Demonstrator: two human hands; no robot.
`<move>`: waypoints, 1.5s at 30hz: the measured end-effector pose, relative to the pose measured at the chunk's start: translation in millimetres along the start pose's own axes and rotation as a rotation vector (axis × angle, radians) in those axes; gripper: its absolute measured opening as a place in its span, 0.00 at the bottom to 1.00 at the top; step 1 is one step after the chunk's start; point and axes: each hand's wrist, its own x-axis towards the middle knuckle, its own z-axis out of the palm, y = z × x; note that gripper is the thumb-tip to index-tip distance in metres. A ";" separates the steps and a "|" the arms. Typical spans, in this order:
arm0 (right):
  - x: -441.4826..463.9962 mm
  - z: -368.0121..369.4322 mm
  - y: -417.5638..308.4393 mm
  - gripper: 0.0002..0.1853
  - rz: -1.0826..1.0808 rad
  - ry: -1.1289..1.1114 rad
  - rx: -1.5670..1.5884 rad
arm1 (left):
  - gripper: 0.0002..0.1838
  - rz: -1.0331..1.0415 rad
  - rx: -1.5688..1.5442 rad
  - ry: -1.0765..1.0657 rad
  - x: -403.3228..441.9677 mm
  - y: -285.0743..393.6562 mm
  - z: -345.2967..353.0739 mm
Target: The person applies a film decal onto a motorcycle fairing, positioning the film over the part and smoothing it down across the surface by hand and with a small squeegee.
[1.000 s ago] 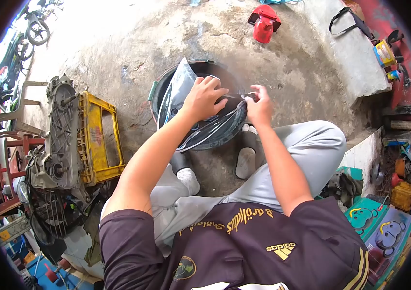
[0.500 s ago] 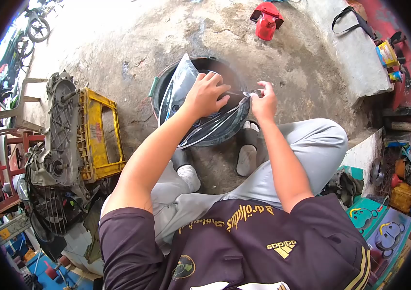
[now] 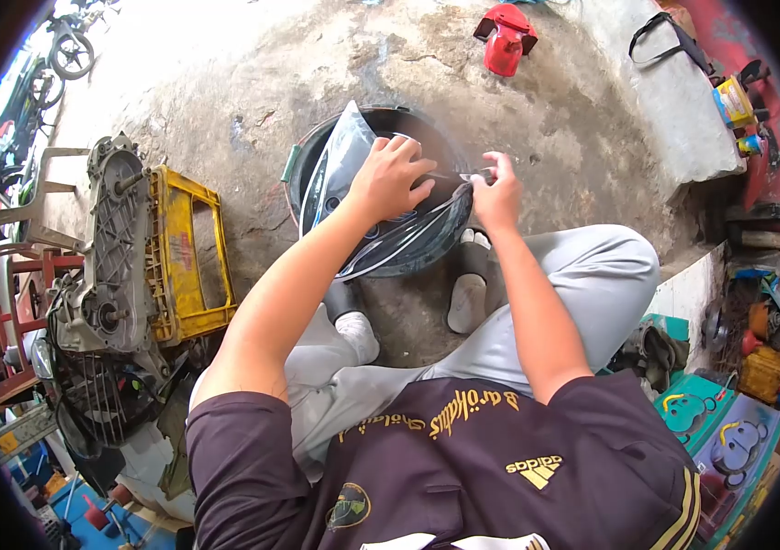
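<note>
A glossy dark panel with white and blue striping [image 3: 340, 170], shaped like a motorcycle fairing, lies tilted across a round black tub [image 3: 298, 197]. Its pointed end sticks up past the rim at the upper left. My left hand [image 3: 393, 179] curls over the panel's upper part, fingers bent and thumb toward the right. At the panel's narrow right end, my right hand [image 3: 497, 194] pinches with thumb and index finger, the other fingers raised. A small pale bit shows at those fingertips, too small to name. The undersides of both hands are hidden.
My feet stand against the tub's near side. To the left are a yellow crate [image 3: 197, 316] and a metal engine casing [image 3: 120, 247]. A red plastic part [image 3: 505, 41] lies on the concrete floor ahead. Printed boxes [image 3: 697, 412] sit at the right beside a white ledge.
My right hand has shifted slightly left and its raised index finger has moved a little. The left hand and the panel stay nearly in place.
</note>
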 end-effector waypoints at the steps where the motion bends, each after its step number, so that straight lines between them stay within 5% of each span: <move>1: 2.2 -2.4 3.5 0.22 0.069 -0.017 0.018 | 0.16 0.002 0.000 -0.006 -1.6 0.7 0.2; 4: -6.8 -5.1 -8.3 0.22 -0.080 -0.032 -0.056 | 0.16 0.015 0.006 0.020 1.7 -0.6 0.1; 9: -1.9 -6.1 -10.4 0.24 -0.058 0.021 -0.004 | 0.15 0.006 -0.006 0.015 0.0 1.1 -0.1; 10: 1.8 -9.5 -6.3 0.24 0.093 -0.044 0.009 | 0.15 0.009 -0.004 0.010 -1.2 1.6 -1.0; 15: -14.4 -8.3 -29.2 0.23 -0.135 -0.133 0.068 | 0.15 0.003 -0.014 0.000 1.2 0.5 -2.1; 28: 0.2 -7.2 -4.6 0.21 0.097 -0.079 0.039 | 0.15 -0.007 0.010 0.006 -1.8 2.6 -1.7; 32: -12.6 -1.6 -19.5 0.15 -0.099 -0.133 0.148 | 0.15 -0.003 -0.007 0.001 2.7 -0.6 -1.7; 36: 3.6 -5.3 -6.9 0.17 0.052 -0.031 0.001 | 0.15 -0.013 0.004 -0.006 0.1 1.7 0.6; 42: -12.1 -5.5 -24.5 0.18 -0.111 -0.177 0.102 | 0.16 -0.006 0.002 0.003 1.7 2.7 -1.9; 45: 3.0 -3.1 -5.6 0.18 0.103 -0.062 0.060 | 0.16 -0.005 0.011 -0.001 -0.7 3.1 0.3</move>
